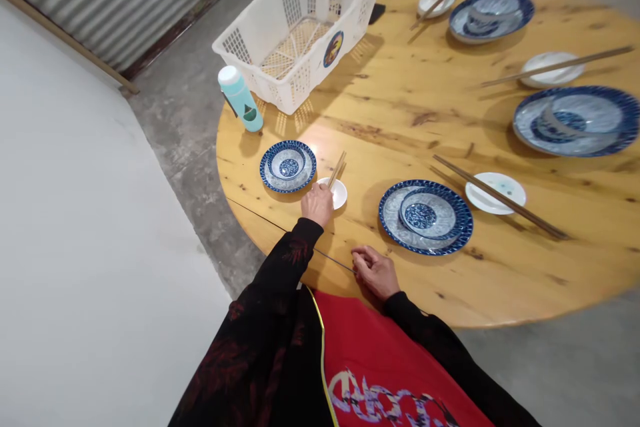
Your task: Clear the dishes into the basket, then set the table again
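My left hand (318,204) is closed over the near edge of a small white dish (339,192) and seems to grip a pair of wooden chopsticks (337,168) that lie across it. Just left of the dish stands a blue patterned plate with a bowl in it (288,165). My right hand (374,271) rests on the edge of the round wooden table (400,113), its fingers curled, with nothing visible in it. A second blue plate with a bowl (425,216) sits just beyond my right hand.
A white plastic basket (305,27) stands at the far left of the table, with a teal bottle (240,99) beside it. Further place settings of blue plates (577,120), white dishes (496,192) and chopsticks (500,197) run along the right side. Concrete floor surrounds the table.
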Tool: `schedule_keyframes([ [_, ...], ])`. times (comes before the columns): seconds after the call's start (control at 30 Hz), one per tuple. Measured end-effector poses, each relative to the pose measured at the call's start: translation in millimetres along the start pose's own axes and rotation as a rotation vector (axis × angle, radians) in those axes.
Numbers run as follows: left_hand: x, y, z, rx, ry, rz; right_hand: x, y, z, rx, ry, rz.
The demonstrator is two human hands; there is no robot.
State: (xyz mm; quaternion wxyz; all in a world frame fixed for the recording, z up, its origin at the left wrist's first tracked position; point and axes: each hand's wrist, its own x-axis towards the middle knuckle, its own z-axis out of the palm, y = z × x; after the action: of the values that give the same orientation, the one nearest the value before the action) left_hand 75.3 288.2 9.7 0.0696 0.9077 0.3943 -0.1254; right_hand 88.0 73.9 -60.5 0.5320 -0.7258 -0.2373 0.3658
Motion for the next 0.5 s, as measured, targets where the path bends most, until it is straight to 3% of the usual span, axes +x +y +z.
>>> schedule_keyframes([
  [0.5,2.7,0.0,2.6,-0.009,-0.010,0.007,-0.1,0.1,-0.1,-0.038,0.010,-0.008],
])
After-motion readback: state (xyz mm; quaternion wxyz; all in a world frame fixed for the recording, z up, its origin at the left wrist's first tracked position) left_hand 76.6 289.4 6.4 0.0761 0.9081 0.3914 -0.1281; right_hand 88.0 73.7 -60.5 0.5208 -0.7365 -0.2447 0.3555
